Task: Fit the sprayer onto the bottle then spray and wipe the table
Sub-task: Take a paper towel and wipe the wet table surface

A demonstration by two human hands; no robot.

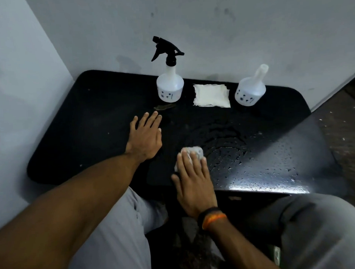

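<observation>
Two bottles stand at the back of the black bench (75,121), against the wall: the spray bottle (170,85) with its black sprayer (165,49) fitted on top, and an open bottle (250,89) with a bare neck to the right. A stack of paper towels (211,96) lies between them. The left hand (145,136) lies flat with fingers spread, holding nothing. The right hand (194,184) presses a crumpled wipe (193,153) onto the wet, droplet-covered surface near the front edge.
</observation>
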